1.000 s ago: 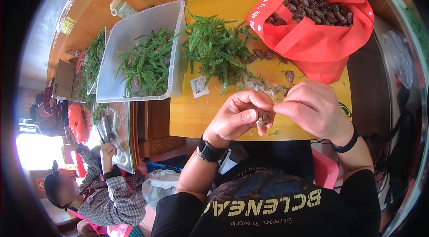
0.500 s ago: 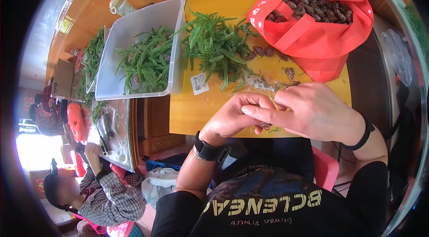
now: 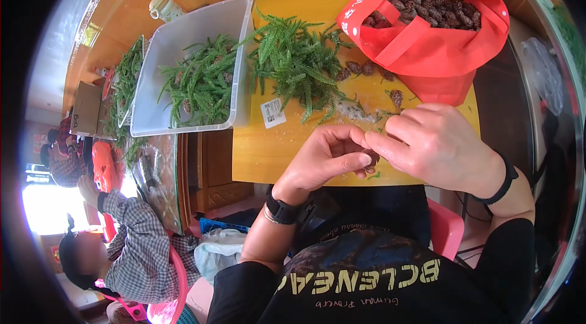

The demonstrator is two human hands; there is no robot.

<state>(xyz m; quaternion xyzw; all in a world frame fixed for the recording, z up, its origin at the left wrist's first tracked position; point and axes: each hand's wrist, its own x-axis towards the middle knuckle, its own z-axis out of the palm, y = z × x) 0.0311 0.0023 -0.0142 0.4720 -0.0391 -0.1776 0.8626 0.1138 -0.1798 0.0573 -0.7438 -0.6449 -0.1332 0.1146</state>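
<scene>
My left hand (image 3: 326, 159) and my right hand (image 3: 436, 147) meet over the near edge of a yellow board (image 3: 268, 150). Both pinch one small brown cone (image 3: 370, 156) between their fingertips. The cone is mostly hidden by the fingers. A pile of green fern-like sprigs (image 3: 293, 61) lies on the board just beyond my hands. A red bag (image 3: 430, 49) full of brown cones stands at the far right, with a few loose cones (image 3: 363, 69) beside it.
A clear plastic bin (image 3: 149, 116) holding more green sprigs stands left of the board. A white label (image 3: 272, 112) lies on the board. Another person in a checked shirt (image 3: 131, 244) sits at lower left by a glass-topped table (image 3: 155, 171).
My hands have stayed together on the cone at the board's near edge. The fingers have shifted slightly around it; the right hand now covers more of it.
</scene>
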